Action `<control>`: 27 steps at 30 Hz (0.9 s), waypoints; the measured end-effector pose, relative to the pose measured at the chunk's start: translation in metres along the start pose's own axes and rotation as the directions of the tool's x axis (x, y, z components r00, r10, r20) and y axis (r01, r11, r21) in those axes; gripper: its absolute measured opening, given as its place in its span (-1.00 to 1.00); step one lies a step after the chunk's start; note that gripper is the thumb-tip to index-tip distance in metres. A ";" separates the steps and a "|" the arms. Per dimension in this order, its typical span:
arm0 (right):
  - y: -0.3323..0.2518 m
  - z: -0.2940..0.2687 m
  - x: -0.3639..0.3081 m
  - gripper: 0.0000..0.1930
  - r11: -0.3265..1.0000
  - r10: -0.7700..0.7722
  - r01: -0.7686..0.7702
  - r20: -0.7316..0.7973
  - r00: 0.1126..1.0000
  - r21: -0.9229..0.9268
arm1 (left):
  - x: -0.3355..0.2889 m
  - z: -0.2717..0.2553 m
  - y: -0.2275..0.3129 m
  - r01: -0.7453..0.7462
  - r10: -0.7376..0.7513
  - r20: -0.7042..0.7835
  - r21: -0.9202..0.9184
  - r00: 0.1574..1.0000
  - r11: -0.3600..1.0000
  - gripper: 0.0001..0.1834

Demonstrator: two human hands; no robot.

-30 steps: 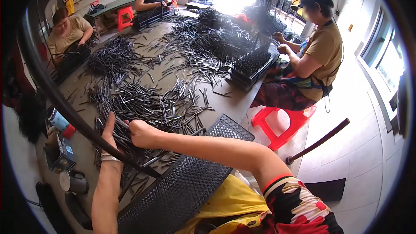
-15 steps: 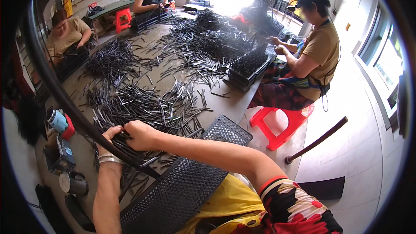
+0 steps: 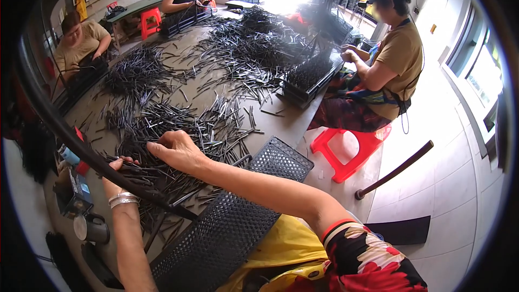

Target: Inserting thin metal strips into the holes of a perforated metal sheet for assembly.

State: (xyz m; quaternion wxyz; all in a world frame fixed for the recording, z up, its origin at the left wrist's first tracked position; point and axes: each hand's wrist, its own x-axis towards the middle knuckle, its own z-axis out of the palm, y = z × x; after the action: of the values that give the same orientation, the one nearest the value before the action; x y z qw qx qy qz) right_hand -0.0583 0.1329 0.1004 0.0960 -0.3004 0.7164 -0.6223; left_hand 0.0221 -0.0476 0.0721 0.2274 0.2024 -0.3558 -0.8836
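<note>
A loose heap of short, thin black sticks (image 3: 208, 124) spreads over the table in front of me. My left hand (image 3: 114, 176), with silver bangles at the wrist, is at the near left side of the heap, closed around several black sticks. A dark curved bar (image 3: 81, 124) crosses in front of it and hides part of the palm. Above the heap, to the right of the left hand, is my right hand (image 3: 177, 151). Its fingers are curled together, and whatever is in them is hidden. Under my right forearm lies a black perforated tray (image 3: 227, 232), tilted across my lap.
Across the table (image 3: 273, 124) lie more stick piles (image 3: 259, 38). A co-worker (image 3: 397, 59) sits at right on a red stool (image 3: 346, 154), beside a black crate (image 3: 308, 84). Two others work at the far left. A metal mug (image 3: 92, 228) and small box (image 3: 75, 192) stand at near left.
My hands have come apart. The right hand has lifted up and to the right, while the left has shifted slightly left with sticks in it.
</note>
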 end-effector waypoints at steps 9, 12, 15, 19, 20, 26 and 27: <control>-0.037 0.031 -0.006 -0.60 0.807 0.468 -0.536 0.283 0.837 0.250 | -0.022 0.023 0.005 -0.110 0.116 0.041 -0.128 0.992 0.986 -0.87; -0.039 0.040 -0.008 -0.65 0.757 0.513 -0.564 0.235 0.825 0.329 | -0.026 0.023 0.007 -0.079 0.090 0.073 -0.150 0.993 0.986 -0.85; -0.045 0.040 -0.010 -0.69 0.727 0.536 -0.595 0.257 0.804 0.343 | -0.038 0.031 0.008 -0.051 0.060 0.072 -0.124 0.996 0.991 -0.82; -0.041 0.037 -0.010 -0.69 0.770 0.480 -0.553 0.282 0.831 0.319 | -0.042 0.035 0.005 -0.027 0.041 0.116 -0.117 0.992 0.993 -0.80; -0.040 0.037 -0.010 -0.69 0.770 0.478 -0.552 0.283 0.831 0.319 | -0.040 0.033 0.004 -0.014 0.035 0.166 -0.127 0.986 0.992 -0.79; -0.026 0.035 -0.008 -0.73 0.980 -0.050 0.058 0.049 0.998 -0.192 | -0.018 -0.001 0.016 -0.025 0.032 0.074 -0.094 0.997 0.995 -0.85; -0.031 0.030 -0.015 -0.75 0.984 -0.153 0.144 -0.082 0.985 -0.105 | -0.026 0.010 0.020 -0.089 0.086 -0.038 -0.111 0.996 0.990 -0.85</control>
State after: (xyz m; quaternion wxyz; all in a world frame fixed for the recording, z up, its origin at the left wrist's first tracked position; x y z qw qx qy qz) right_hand -0.0210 0.1154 0.1205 0.0022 -0.3292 0.7255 -0.6043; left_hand 0.0430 -0.0411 0.0976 0.2829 0.1883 -0.3103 -0.8878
